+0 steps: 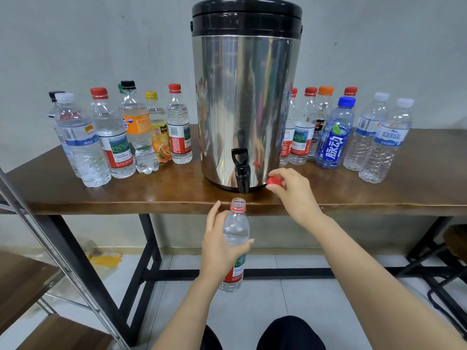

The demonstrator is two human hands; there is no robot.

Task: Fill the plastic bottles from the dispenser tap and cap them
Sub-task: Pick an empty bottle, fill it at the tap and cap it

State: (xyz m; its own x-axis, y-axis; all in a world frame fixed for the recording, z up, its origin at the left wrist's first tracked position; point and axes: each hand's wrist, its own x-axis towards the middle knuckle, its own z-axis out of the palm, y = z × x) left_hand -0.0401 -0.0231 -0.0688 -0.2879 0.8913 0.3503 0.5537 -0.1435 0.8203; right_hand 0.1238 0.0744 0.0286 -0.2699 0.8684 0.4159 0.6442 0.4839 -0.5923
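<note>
My left hand point(222, 248) is wrapped around the middle of the clear plastic bottle with the red-and-green label point(236, 228), thumb on one side and fingers curled across the front. I hold it upright in the air below the edge of the brown wooden table point(101, 195). Its neck is open and sits just under the black tap point(241, 170), which is at 12 o'clock from the bottle on the tall steel dispenser with the black lid point(242, 109).

The water line shows near the shoulder, so I judge the filling done and capping to be next. My right hand point(295, 193) is at 1 o'clock from the bottle, over the table edge beside the dispenser's base. Its fingertips are pinched on the small red screw cap point(274, 181).

A bottle this full will feel weighty for its size. Its thin walls are soft, and with no cap on, a hard squeeze would push water out of the neck. I would grip firmly but lightly around the label band, where the body is straight and less slick. The cap is light and easy to drop, so I should take it by its rim and set it square on the thread.

Capped bottles stand in 2 groups on the table, at 10 o'clock point(121, 137) and 2 o'clock point(333, 137) from the tap.
</note>
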